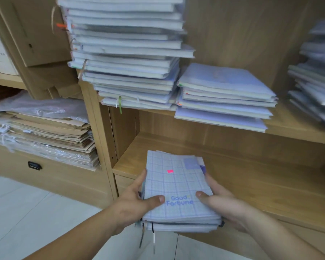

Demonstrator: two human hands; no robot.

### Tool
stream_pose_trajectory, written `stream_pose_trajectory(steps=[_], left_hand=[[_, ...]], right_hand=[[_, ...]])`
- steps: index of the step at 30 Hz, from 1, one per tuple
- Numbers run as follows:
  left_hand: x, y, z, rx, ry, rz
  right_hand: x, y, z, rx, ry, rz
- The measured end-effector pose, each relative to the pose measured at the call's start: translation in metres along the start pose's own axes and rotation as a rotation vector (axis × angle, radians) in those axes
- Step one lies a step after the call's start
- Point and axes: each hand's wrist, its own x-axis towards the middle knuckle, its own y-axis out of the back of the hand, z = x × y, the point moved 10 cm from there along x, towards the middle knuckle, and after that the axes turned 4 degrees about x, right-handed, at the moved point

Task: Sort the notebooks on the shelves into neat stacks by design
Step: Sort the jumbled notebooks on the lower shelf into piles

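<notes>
Notebooks (178, 186) in a small grid-covered stack sit at lower centre of the frame, long axis pointing away toward the lower shelf (251, 166) just beyond, gripped along opposite long edges by the left hand (137, 199) and right hand (219, 201), thumbs on top, neither nearer.

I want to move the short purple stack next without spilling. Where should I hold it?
Probably take the short stack by its near edge, from the front: it overhangs the shelf, leaving room to reach underneath. The tall stack crowds its left.
</notes>
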Motion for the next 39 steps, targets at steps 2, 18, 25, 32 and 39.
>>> stream_pose_trajectory(steps=[2,18,25,32,39], left_hand=[[-0.033,0.000,0.010,-0.005,-0.019,-0.017],[-0.283,0.025,0.174,0.008,-0.405,0.120],[-0.252,-0.006,0.279,0.073,-0.507,0.076],[-0.187,-0.043,0.347,0.127,-0.592,0.043],[-0.138,-0.060,0.326,0.024,-0.450,0.004]], right_hand=[[-0.034,-0.009,-0.014,-0.029,0.061,-0.038],[-0.312,-0.018,-0.172,0.113,0.587,-0.027],[-0.310,0.073,-0.236,0.121,0.622,0.257],[-0.263,0.137,-0.262,0.137,0.538,0.464],[-0.245,0.169,-0.244,0.071,0.523,0.531]])
